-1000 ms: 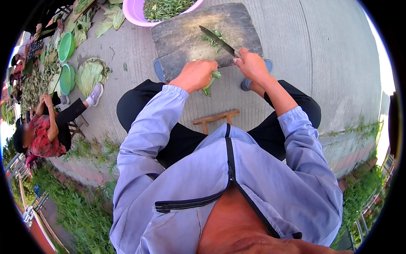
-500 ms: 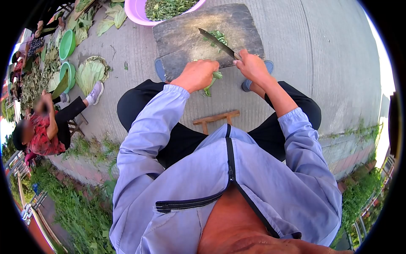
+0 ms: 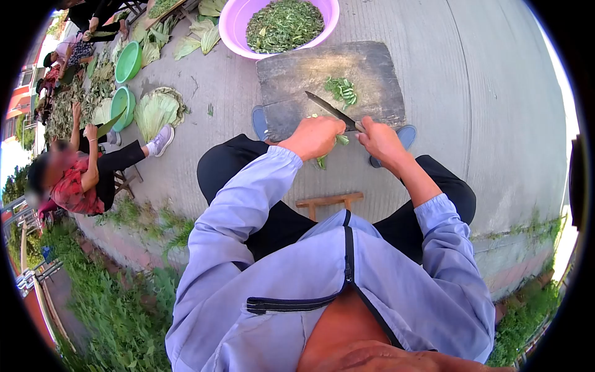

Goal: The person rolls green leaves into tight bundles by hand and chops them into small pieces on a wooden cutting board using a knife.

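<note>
My left hand is closed around a bundle of green leafy stalks, whose ends stick out past the fingers and hang below the board's near edge. My right hand grips the handle of a long-bladed knife. Its dark blade points away and to the left, over the near half of a worn wooden chopping board. Beyond the blade, a small heap of chopped greens lies on the board. The two hands are close together at the near edge.
A pink basin of chopped greens stands behind the board. Green basins and large cut leaves lie to the left. A seated person in a red top holds a leaf there. A wooden stool is between my legs.
The view has shifted, so the board sits lower and farther right. The knife has drawn back toward me and my left hand, uncovering the chopped heap. Both hands keep their hold.
</note>
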